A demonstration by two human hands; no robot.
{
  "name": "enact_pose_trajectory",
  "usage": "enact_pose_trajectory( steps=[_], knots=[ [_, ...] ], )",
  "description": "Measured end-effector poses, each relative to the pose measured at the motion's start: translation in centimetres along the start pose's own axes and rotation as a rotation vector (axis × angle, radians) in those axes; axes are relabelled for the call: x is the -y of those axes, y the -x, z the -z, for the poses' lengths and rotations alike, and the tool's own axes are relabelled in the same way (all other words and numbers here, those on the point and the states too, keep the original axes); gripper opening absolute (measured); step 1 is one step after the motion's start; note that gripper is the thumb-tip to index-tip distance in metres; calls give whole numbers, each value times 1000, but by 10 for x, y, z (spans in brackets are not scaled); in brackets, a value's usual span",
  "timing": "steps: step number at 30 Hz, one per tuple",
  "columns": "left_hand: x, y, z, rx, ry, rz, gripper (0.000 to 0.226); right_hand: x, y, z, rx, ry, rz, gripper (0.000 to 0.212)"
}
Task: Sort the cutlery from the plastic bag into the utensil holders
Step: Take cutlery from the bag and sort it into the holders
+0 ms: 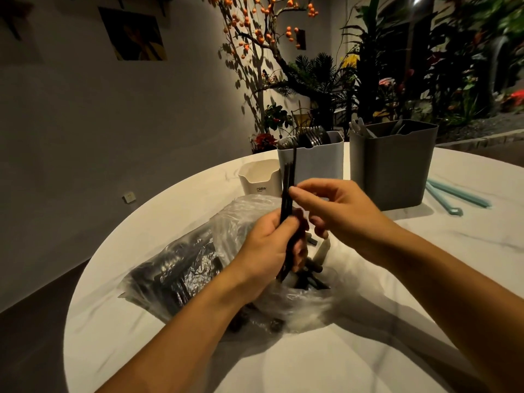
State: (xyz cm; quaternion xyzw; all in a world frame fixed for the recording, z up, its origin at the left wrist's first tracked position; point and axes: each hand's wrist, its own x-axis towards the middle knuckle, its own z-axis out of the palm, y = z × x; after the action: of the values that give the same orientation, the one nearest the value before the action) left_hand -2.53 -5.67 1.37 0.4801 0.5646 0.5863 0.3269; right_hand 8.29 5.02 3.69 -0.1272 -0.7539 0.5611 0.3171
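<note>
Above the clear plastic bag point(241, 219) on the round white table point(368, 350), the left hand point(269, 248) grips a bunch of long black sticks point(287, 182), maybe chopsticks, and holds them almost straight up. The right hand point(337, 208) is just beside them. Its fingers are bent, and the tip of one finger touches the sticks near the middle. I cannot tell if it pinches them.

The bag lies open under both hands with more dark cutlery point(181, 268) inside it.

Behind the hands stand three holders. The small white holder point(259, 177) is on the left. The light grey holder point(314, 163) in the middle has spoons and forks in it. The big dark grey holder point(394, 165) is on the right.
</note>
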Motion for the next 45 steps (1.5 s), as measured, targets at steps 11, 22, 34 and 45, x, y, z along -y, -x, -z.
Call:
enact_pose_trajectory(
  steps=[11, 22, 34, 45],
  knots=[
    [-6, 5, 4, 216, 333, 258, 28, 4, 1, 4, 15, 3, 13, 20],
    [-5, 3, 5, 246, 354, 326, 82, 2, -1, 2, 45, 3, -151, 28],
    [-15, -1, 27, 102, 349, 235, 95, 10, -2, 10, -229, -169, -120, 19],
    [-6, -3, 18, -137, 372, 224, 80, 5, -7, 13, -380, -270, -151, 13]
  ],
)
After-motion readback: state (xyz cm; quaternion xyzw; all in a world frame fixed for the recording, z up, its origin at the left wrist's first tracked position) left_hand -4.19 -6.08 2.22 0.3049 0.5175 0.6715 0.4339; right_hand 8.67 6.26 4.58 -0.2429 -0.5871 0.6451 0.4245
